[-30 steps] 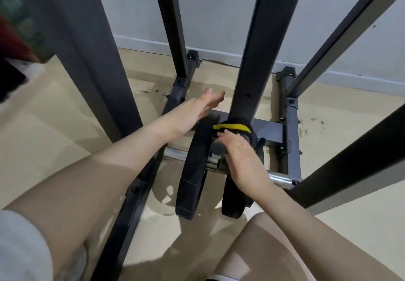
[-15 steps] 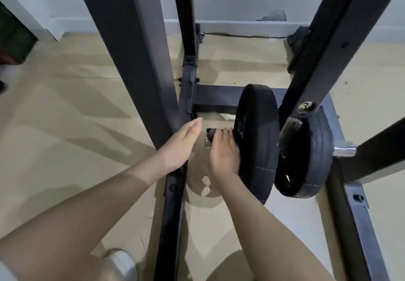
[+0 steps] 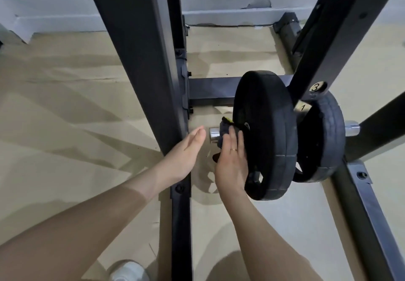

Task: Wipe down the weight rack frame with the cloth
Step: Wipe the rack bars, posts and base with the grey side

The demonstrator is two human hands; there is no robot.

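The dark weight rack frame (image 3: 140, 66) rises from the floor in slanted uprights, joined by a low crossbar (image 3: 210, 91). A chrome peg (image 3: 214, 135) sticks out to the left of a black weight plate (image 3: 266, 131). My right hand (image 3: 232, 160) presses a dark grey cloth (image 3: 223, 127) with a yellow edge against the peg, beside the plate; its fingers lie nearly straight over the cloth. My left hand (image 3: 184, 155) hovers open just left of the peg, by the left upright, holding nothing.
A second black plate (image 3: 324, 136) hangs behind the right upright, with another chrome peg end (image 3: 351, 128) beyond it. Base rails run along the beige floor at left (image 3: 180, 226) and right (image 3: 370, 212). A white shoe (image 3: 129, 271) shows at the bottom.
The view has swung from between the plates to the left side of the rack. My right hand with the cloth has moved onto the left chrome peg; since half a second ago it has slid toward the plate.
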